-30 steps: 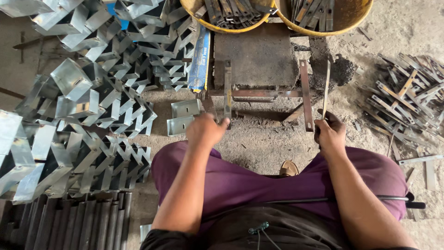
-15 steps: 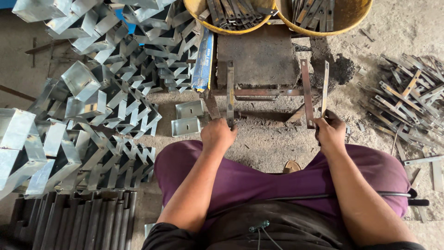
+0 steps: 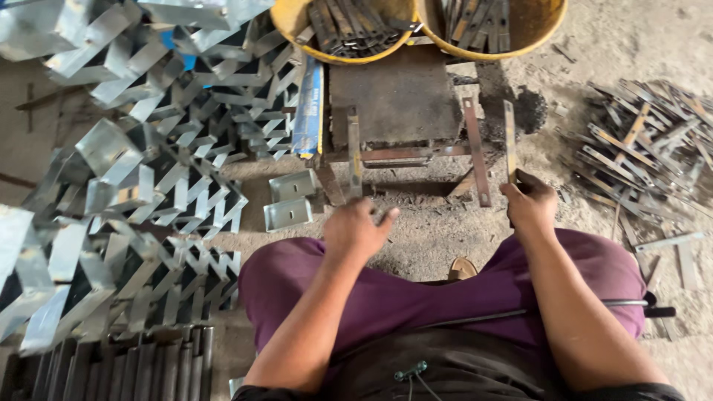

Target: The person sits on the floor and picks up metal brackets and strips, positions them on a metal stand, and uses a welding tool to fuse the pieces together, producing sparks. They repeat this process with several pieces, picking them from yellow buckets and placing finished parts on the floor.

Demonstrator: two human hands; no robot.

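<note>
Bare floor point(image 3: 431, 230) lies open between the knees and the steel block point(image 3: 394, 100). Left passage blocked by stacked zigzag sheet-metal brackets point(image 3: 148, 186). Right side obstructed by scattered metal strips point(image 3: 646, 156). Two yellow tubs point(image 3: 535, 30) close off the far end.

metal workshop: dirt floor point(image 3: 639, 44), stacked bent steel brackets point(image 3: 141, 186), yellow tubs point(image 3: 546, 30) w/ flat strips.

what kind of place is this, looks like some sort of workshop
Most likely a small metal fabrication workshop, worked at floor level. Bent shiny sheet-metal brackets are piled on the dirt floor, two yellow tubs hold flat metal strips, and the right hand holds one such strip by a rusty steel block.
</note>
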